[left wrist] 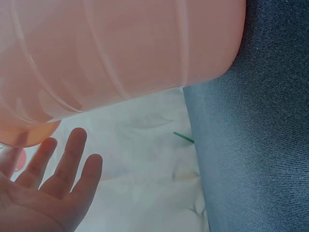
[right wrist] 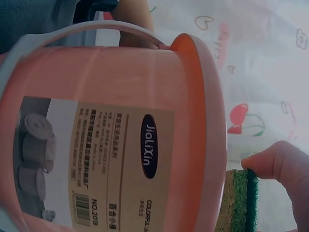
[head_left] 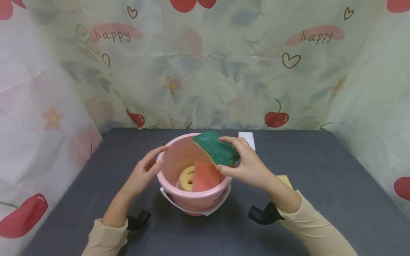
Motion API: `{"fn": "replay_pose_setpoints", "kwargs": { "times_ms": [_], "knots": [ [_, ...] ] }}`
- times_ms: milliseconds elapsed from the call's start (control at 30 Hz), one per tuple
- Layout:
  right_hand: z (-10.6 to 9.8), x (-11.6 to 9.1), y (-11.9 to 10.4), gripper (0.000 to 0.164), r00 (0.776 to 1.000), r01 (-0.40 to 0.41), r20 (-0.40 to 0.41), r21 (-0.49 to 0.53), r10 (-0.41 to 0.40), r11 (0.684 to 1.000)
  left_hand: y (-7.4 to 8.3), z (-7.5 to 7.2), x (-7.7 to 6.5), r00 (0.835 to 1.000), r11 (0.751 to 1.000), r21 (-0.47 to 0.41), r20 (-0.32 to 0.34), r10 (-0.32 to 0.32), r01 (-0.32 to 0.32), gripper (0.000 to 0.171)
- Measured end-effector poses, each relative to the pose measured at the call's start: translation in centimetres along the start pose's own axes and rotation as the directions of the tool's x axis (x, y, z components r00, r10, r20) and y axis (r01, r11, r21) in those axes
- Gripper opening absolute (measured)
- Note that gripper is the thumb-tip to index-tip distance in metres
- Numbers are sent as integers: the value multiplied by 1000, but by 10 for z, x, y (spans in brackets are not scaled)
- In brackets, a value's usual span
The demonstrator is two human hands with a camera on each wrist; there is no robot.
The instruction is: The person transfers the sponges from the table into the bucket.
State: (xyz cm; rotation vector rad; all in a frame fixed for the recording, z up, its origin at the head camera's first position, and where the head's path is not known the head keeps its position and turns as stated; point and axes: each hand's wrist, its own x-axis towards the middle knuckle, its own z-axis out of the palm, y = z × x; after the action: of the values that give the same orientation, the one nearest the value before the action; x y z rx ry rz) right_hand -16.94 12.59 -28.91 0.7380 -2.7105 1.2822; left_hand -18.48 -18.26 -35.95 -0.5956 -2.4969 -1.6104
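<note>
A pink bucket (head_left: 192,204) stands upright on the dark table. My right hand (head_left: 245,165) pinches a green scouring sponge (head_left: 214,147) between thumb and fingers, over the bucket's right rim. In the right wrist view, a tan layer shows beside the sponge's green side. My left hand (head_left: 145,172) is at the bucket's left rim, index fingertip and thumb right at the edge. Its other fingers (left wrist: 72,154) are extended in the left wrist view. Inside the bucket are a round yellow sponge with a face (head_left: 185,177) and an orange-red rectangular sponge (head_left: 205,176).
A white block (head_left: 247,138) lies behind the right hand. Part of a yellow block (head_left: 284,180) shows behind the right forearm. The bucket's white handle (head_left: 211,212) hangs down in front. Patterned cloth (head_left: 208,71) walls the table (head_left: 320,177) at the back and sides.
</note>
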Motion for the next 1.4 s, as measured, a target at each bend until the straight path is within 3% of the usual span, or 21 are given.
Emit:
{"fn": "replay_pose_setpoints", "kwargs": {
  "times_ms": [367,1400],
  "knots": [
    [10,1,-4,66,1000,-2,11,-6,2,1000,1,0,2,999,1000,0,15,-30,30,45],
    [24,5,-2,63,998,45,-28,-111,-48,993,1,-1,1,1000,1000,-8,15,-23,23,46]
  ]
}}
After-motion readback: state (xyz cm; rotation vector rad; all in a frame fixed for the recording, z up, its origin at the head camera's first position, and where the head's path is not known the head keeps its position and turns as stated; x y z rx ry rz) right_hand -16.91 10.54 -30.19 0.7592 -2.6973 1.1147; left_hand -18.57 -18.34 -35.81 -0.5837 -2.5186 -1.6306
